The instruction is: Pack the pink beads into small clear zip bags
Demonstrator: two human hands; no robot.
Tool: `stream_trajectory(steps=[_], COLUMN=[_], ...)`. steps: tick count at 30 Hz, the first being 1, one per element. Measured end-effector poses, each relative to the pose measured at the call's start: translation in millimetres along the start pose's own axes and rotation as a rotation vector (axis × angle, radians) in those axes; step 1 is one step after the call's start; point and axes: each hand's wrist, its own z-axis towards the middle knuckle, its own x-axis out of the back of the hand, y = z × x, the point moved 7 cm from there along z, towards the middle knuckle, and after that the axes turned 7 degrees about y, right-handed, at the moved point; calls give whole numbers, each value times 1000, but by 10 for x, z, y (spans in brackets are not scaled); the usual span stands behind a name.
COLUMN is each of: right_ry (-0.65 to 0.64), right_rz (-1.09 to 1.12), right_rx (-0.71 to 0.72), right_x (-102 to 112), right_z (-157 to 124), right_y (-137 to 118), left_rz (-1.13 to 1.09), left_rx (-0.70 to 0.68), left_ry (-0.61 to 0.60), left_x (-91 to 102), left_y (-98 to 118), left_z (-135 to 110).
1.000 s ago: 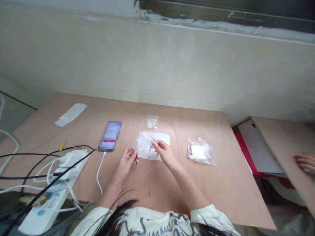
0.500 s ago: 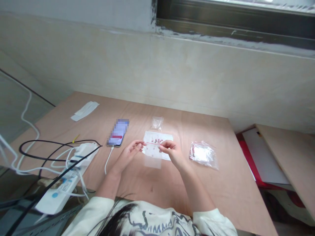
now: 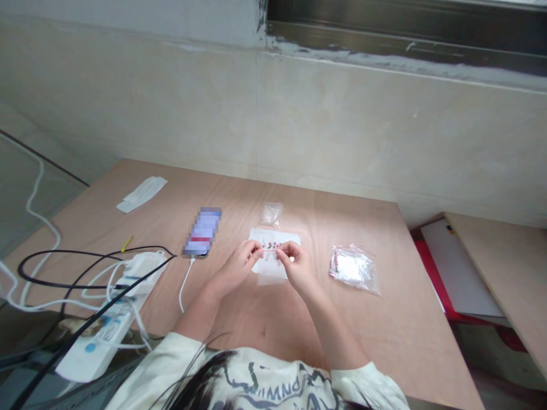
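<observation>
Thin red strip (image 3: 269,250) is held level above the white sheet (image 3: 272,267), one end in each hand, its line crossing in front of a cluster of small dark-red pieces (image 3: 273,245) that lie on that sheet. The left hand (image 3: 240,261) has thumb and fingertips pinched on the strip's left end, at the sheet's left edge; the right hand (image 3: 298,263) pinches the other end, over the sheet's right part. Just beyond the sheet lies a small clear zip bag (image 3: 272,214); to the sheet's right, well apart, are larger clear plastic bags (image 3: 354,270) with red along their edges. Left of the sheet, past the left hand, a smartphone (image 3: 202,232) with a blurred screen lies plugged into a white charging cable (image 3: 185,285). Farther left and nearer the person than the sheet is a white power strip (image 3: 89,354) amid tangled leads.
</observation>
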Motion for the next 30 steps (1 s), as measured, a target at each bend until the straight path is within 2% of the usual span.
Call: stream_trajectory(steps=[2, 5, 8, 13, 21, 23, 25, 28, 30], right_ry=[37, -42, -109, -77, -218, -171, -47, 138, 228], right_rz=[-18, 31, 140, 210, 245, 199, 119, -95, -365], right_rx=[29, 27, -51, -153, -249, -234, -199, -131, -101], right_x=[13, -51, -97, -80, -233, -220, -177, -180, -247], right_z=[-8, -23, -13, 45, -61, 20, 229, 716, 1049], right_y=[-3, 18, 99, 195, 400, 458, 476, 419, 355], left_rz=[-42, -20, 6, -124, -264, -290, -295, -287, -289], left_rx=[18, 14, 1, 66, 207, 255, 285, 314, 344], left_ry=[-59, -52, -37, -127, -51, 4, 85, 143, 136], left_x=[-62, -74, -63, -107, -62, -25, 48, 137, 165], left_y=[2, -2, -9, -85, -392, -512, -625, -738, -774], left_z=[12, 40, 54, 34, 73, 76, 65, 12, -40])
